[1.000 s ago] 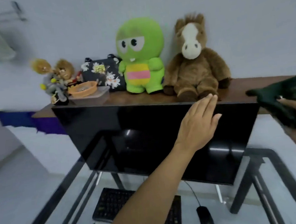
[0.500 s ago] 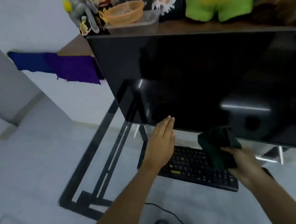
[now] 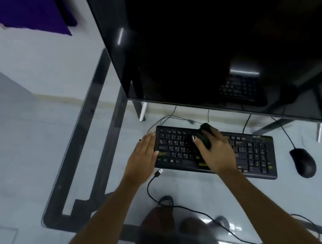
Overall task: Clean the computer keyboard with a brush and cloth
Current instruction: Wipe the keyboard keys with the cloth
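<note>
A black keyboard [image 3: 253, 152] lies flat on the glass desk [image 3: 182, 188] under the monitor. My right hand [image 3: 216, 152] is over the middle of the keys, closed around a bunched dark green cloth [image 3: 206, 137] that presses on the upper key rows. My left hand [image 3: 142, 157] rests flat against the keyboard's left end, fingers straight and together, thumb touching the edge. No brush is in view.
A large dark monitor [image 3: 207, 38] hangs over the back of the keyboard. A black mouse [image 3: 302, 162] sits to the right. A loose USB plug and cable [image 3: 158, 173] lie just in front of the keyboard. The desk's left edge [image 3: 75, 142] is close.
The view has tilted down from the shelf and monitor to the desk. Both hands dropped onto the keyboard: the right brought the cloth onto the keys, the left moved to the left end.
</note>
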